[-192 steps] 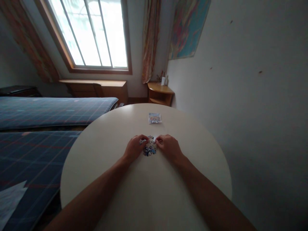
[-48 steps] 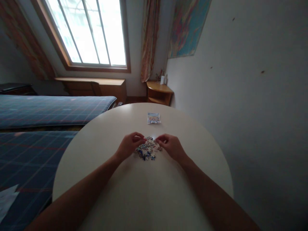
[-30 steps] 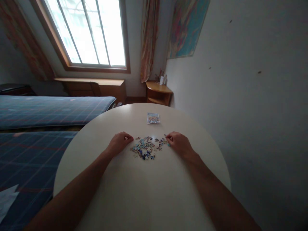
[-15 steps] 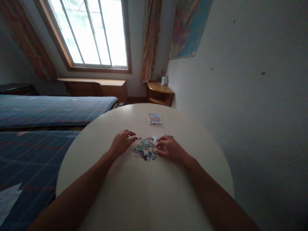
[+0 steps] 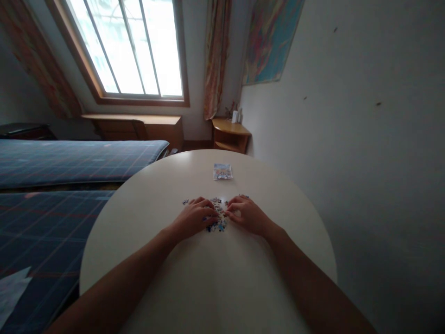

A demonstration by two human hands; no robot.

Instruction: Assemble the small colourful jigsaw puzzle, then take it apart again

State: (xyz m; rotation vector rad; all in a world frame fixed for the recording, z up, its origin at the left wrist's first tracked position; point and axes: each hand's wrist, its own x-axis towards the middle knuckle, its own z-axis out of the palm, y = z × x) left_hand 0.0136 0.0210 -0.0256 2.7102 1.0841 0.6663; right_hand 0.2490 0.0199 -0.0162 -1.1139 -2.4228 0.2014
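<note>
A small heap of jigsaw puzzle pieces (image 5: 219,225), blue, white and brown, lies on the round white table (image 5: 215,278). My left hand (image 5: 195,217) rests over the heap's left side, fingers stretched out and slightly apart, covering many pieces. On the right side, my right hand (image 5: 247,215) has its bent fingers apart, their tips touching or just over the pieces. Neither hand shows a piece gripped, though the undersides of the fingers are hidden. A few stray pieces (image 5: 185,202) lie beyond my left hand, and others show behind my right knuckles.
Farther back on the table lies a square picture packet (image 5: 222,171). Beds with blue plaid mattresses (image 5: 79,160) stand to the left, with papers (image 5: 12,294) on the nearer one. A wooden corner shelf (image 5: 231,127) and the white wall (image 5: 365,176) are beyond and right.
The pieces were spread from a tight heap, my hands moving apart. Since half a second ago my left hand has opened out and moved right onto the pieces; my right hand has hardly moved.
</note>
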